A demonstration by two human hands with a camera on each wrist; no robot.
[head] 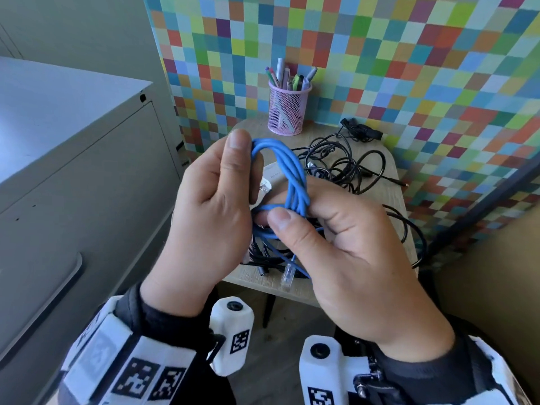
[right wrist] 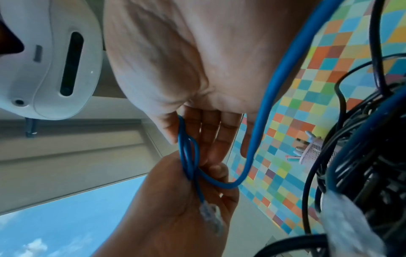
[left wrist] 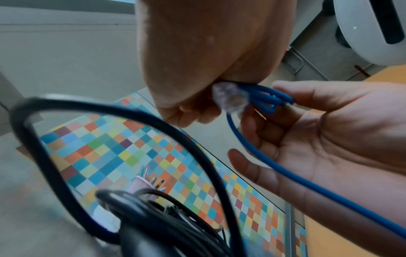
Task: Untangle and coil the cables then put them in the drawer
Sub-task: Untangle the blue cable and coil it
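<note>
Left hand (head: 216, 200) pinches the top of the blue cable (head: 295, 176) coil, keeping loops gathered. Right hand (head: 344, 247) grips the coil's lower side, apparently to wrap the tail. Black cables (head: 344, 162) lie tangled on the surface (head: 391, 182) beyond.

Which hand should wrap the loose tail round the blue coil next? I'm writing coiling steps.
Probably the right hand: its thumb and fingers already pinch the blue cable where the free end with the clear plug hangs. The left hand grips the top of the loops, steadying them.
</note>
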